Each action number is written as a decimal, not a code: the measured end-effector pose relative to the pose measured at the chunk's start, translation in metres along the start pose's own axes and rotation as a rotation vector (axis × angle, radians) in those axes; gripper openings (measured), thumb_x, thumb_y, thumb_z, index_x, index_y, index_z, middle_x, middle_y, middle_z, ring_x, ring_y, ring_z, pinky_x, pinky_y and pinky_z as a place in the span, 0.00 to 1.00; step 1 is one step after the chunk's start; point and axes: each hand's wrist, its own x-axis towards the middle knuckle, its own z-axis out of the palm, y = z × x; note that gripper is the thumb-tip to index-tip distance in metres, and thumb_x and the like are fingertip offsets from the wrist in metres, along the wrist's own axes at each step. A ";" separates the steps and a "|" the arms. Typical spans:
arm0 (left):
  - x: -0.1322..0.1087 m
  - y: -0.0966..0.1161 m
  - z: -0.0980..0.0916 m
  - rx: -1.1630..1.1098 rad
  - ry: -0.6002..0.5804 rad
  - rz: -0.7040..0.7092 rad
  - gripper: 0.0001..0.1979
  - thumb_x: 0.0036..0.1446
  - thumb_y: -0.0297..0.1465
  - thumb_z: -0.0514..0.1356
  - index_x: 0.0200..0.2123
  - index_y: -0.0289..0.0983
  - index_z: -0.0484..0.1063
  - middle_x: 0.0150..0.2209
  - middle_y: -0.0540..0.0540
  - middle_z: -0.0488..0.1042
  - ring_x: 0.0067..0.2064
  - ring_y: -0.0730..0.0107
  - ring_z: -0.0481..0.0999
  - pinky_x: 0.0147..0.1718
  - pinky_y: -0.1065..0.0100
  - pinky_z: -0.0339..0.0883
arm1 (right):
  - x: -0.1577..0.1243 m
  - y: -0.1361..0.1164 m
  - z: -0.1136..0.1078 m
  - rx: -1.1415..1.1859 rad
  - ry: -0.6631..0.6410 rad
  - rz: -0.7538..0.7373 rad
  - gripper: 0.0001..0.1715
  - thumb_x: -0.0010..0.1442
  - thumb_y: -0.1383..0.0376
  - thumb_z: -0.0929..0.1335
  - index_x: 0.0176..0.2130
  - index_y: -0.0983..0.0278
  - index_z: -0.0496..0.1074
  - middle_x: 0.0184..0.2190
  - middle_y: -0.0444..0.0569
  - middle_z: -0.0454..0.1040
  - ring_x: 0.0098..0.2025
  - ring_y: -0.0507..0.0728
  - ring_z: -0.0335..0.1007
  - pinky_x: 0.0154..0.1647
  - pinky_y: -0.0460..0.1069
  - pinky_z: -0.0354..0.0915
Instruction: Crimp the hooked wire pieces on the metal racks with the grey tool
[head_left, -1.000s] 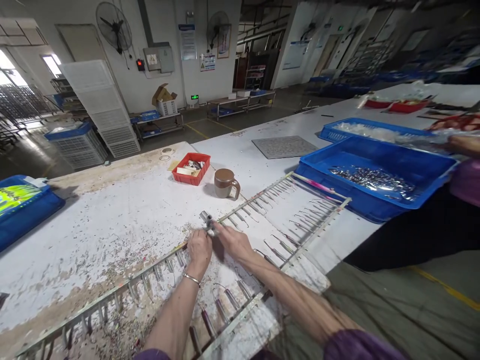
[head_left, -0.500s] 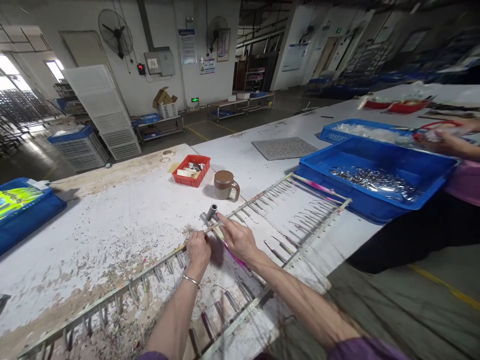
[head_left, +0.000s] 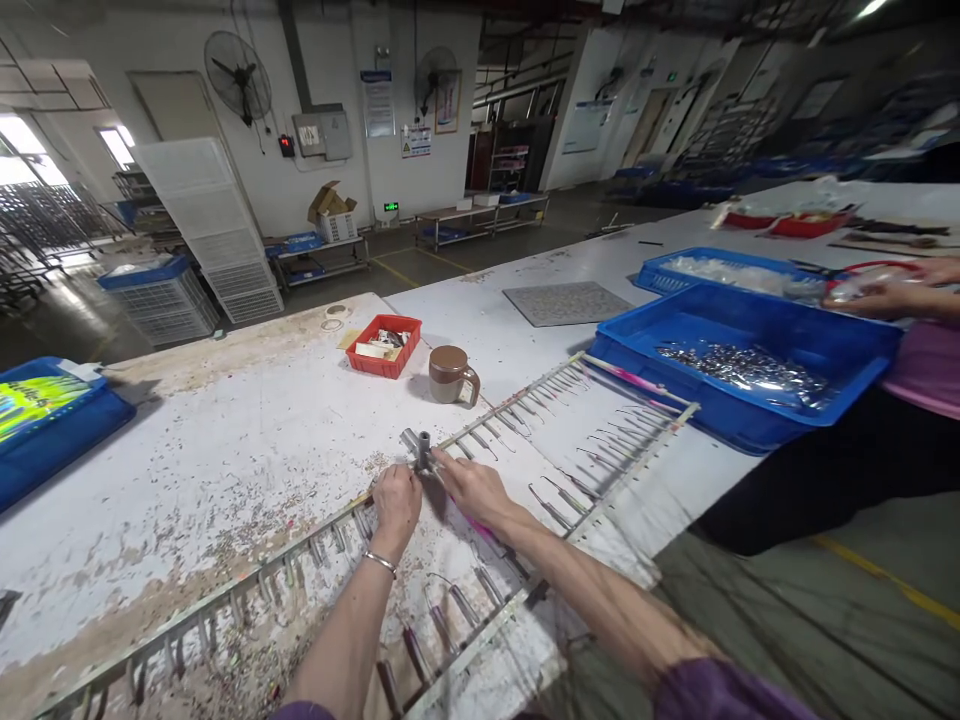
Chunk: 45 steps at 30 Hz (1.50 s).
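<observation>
A long metal rack (head_left: 285, 552), its rails lined with hooked metal pieces, lies across the white table (head_left: 247, 420). At the middle of its far rail stands a short grey tube fitting (head_left: 424, 448), one hollow end upward and another pointing to the left. My left hand (head_left: 397, 503) is closed around the far rail just left of the fitting. From the right, my right hand (head_left: 474, 488) grips the rack by the fitting, its index fingertip against the tube. My fingers hide part of the joint. A pink-stained crossbar (head_left: 480, 527) shows under the right hand.
Beyond the hands stand a brown-lidded mug (head_left: 448, 378) and a red tray (head_left: 384, 347). A blue bin (head_left: 750, 345) of small metal parts sits at right, beside a co-worker's hands (head_left: 892, 292). Another blue bin (head_left: 67, 430) stands at left. Debris litters the tabletop.
The tube fitting has turned from leaning right to nearly upright and sits slightly lower. My right hand has shifted down a little with it; my left hand stays on the rail.
</observation>
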 end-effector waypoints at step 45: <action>-0.005 -0.011 0.010 0.010 0.069 0.163 0.10 0.63 0.20 0.58 0.32 0.37 0.74 0.33 0.43 0.77 0.40 0.60 0.77 0.42 0.63 0.69 | 0.005 -0.006 -0.002 -0.077 -0.074 0.018 0.25 0.77 0.61 0.62 0.68 0.56 0.74 0.38 0.51 0.85 0.38 0.58 0.82 0.40 0.47 0.72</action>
